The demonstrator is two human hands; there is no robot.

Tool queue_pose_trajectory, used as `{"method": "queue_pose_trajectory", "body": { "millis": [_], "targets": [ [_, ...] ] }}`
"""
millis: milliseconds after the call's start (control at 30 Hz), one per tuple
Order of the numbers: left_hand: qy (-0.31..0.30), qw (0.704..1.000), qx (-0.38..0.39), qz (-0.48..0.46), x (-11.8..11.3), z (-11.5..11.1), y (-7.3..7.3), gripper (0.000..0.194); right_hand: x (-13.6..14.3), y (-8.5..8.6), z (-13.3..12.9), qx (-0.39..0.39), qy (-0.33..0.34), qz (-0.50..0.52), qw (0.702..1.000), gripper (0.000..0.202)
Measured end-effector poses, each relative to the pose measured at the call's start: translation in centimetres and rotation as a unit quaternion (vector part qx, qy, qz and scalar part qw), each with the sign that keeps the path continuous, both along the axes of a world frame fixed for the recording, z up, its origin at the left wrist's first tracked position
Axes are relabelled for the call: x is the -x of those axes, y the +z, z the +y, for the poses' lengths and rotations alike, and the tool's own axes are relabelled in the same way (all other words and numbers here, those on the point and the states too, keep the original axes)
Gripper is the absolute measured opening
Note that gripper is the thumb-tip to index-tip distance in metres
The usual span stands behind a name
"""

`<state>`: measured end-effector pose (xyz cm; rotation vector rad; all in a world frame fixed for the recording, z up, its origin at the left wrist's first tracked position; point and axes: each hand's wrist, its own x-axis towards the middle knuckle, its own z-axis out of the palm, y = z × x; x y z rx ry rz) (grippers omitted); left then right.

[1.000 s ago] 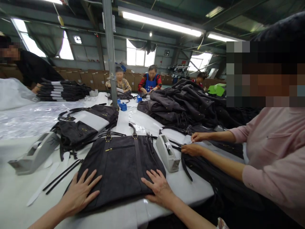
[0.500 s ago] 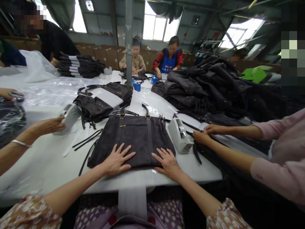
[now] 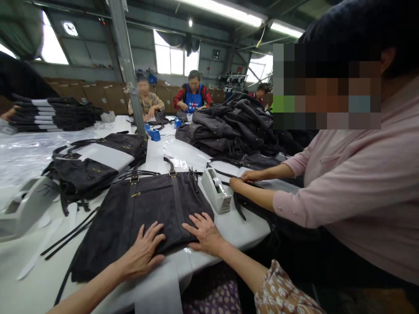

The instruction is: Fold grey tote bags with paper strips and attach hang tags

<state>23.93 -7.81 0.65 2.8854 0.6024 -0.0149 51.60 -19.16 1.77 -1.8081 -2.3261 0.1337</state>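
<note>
A dark grey suede-like handbag (image 3: pixel 150 209) lies flat before me, its handles pointing away and a zip running across its upper part. Near its front edge, my left hand (image 3: pixel 144 250) rests on it with fingers spread. My right hand (image 3: pixel 205 234) lies on the bag's right front part, fingers also apart. Under the bag, a strip of white paper (image 3: pixel 160 283) hangs over the table edge. Thin dark straps (image 3: pixel 70 231) trail out at the bag's left side. A grey tape dispenser (image 3: pixel 216 192) stands by its upper right corner.
Another bag with a white paper band (image 3: pixel 104 155) lies at the back left, near a second tape dispenser (image 3: pixel 29 207). Dark bags pile up (image 3: pixel 229 124) behind. At right, a co-worker in a pink top (image 3: pixel 353 187) handles straps. A metal post (image 3: pixel 127 65) rises from the table.
My view has turned to the right, so the co-worker on that side shows more fully. The co-worker's hand on the left dispenser is out of view. Both my hands stay on the bag.
</note>
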Motion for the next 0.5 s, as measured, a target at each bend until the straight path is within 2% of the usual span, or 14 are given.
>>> {"method": "queue_pose_trajectory", "body": {
  "millis": [133, 267, 333, 400, 500],
  "targets": [
    [0.028, 0.999, -0.046, -0.008, -1.2, -0.9, -1.2, 0.063, -0.1, 0.7, -0.1, 0.025, -0.003, 0.044, 0.999, 0.069],
    [0.017, 0.999, -0.023, 0.016, -1.4, -1.0, -0.7, 0.072, -0.3, 2.4, 1.9, 0.073, -0.022, 0.175, 0.982, 0.068],
    [0.021, 0.999, -0.011, 0.027, -1.7, -0.7, -0.6, 0.080, -0.5, 3.1, 4.7, 0.075, -0.059, 0.286, 0.954, 0.060],
    [0.023, 0.999, -0.004, 0.035, -2.1, -0.2, -0.9, 0.085, -0.7, 3.5, 9.0, 0.058, -0.110, 0.377, 0.918, 0.053],
    [0.008, 1.000, -0.023, 0.002, -2.6, 0.7, -2.2, 0.071, -1.1, 3.5, 17.4, 0.040, -0.188, 0.418, 0.888, 0.044]
  ]
}}
